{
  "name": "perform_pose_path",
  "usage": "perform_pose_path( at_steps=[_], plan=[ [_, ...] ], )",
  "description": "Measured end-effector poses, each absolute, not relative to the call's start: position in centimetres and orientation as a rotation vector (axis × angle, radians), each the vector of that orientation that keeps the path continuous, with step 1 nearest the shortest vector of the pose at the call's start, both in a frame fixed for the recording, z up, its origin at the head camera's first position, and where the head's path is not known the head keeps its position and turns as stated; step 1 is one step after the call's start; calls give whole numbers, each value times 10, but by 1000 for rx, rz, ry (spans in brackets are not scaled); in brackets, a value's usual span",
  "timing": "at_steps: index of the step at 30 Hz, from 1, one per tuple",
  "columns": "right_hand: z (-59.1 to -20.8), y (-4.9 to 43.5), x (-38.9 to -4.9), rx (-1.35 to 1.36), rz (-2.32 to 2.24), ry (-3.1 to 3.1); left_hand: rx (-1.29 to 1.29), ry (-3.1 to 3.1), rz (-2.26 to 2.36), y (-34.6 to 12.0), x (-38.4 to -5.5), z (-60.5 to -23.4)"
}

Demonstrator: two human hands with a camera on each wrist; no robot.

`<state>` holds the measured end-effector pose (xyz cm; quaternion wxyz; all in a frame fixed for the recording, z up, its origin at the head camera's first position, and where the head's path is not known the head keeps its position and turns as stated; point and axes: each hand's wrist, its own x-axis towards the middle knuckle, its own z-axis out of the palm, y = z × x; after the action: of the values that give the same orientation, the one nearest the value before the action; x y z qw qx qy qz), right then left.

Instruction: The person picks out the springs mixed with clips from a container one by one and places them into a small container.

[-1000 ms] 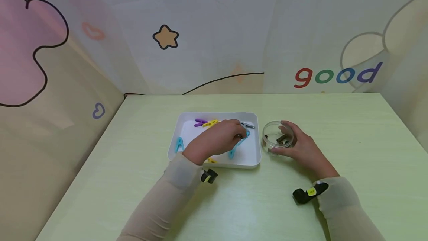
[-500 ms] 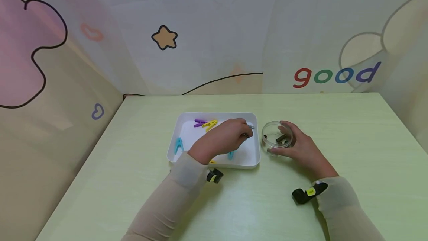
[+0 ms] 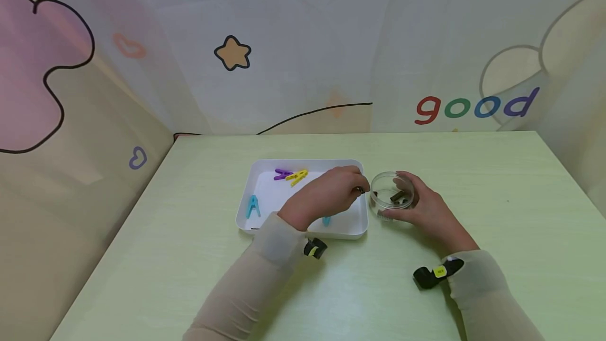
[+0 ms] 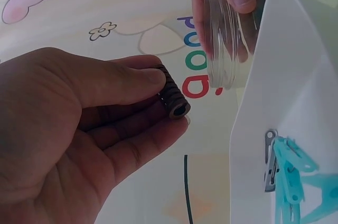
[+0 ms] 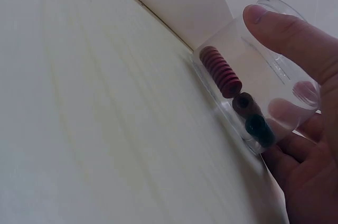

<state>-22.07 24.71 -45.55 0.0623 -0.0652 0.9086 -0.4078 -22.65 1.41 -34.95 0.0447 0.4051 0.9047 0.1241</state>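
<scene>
My left hand (image 3: 329, 193) is over the right side of a white tray (image 3: 272, 191). Between its thumb and fingers it pinches a dark brown coil spring (image 4: 173, 96), seen clearly in the left wrist view. Just right of the tray, my right hand (image 3: 433, 212) grips a clear round jar (image 3: 382, 205) around its side. Inside the jar lie a red coil spring (image 5: 221, 72), a brown one (image 5: 244, 103) and a green one (image 5: 260, 130), visible through the wall in the right wrist view. The jar's mouth is uncovered.
Clothespins lie in the tray: a purple one (image 3: 283, 174), a yellow one (image 3: 297, 177) and a blue one (image 3: 253, 206) at left. Blue clothespins (image 4: 289, 182) and a grey clip (image 4: 270, 160) show in the left wrist view. A printed backdrop (image 3: 303, 67) stands behind the table (image 3: 497, 183).
My left hand has moved right across the tray toward the jar, carrying the spring. The right hand and jar have stayed in place.
</scene>
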Motion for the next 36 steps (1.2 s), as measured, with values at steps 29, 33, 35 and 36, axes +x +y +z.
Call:
perform_pose_path(
  at_steps=[29,33,35,36],
  plan=[
    [-455,249,-219,-228,-1265,2728,1358,2745,480,34,-235,-361],
    [-454,249,-219,-222,-1274,2717,1382,2740,499,36,-236,-362],
    [-454,249,-220,-214,-1269,2716,1391,2741,503,37,-236,-362],
    [-455,249,-220,-213,-1266,2716,1393,2743,500,38,-236,-362]
  ],
)
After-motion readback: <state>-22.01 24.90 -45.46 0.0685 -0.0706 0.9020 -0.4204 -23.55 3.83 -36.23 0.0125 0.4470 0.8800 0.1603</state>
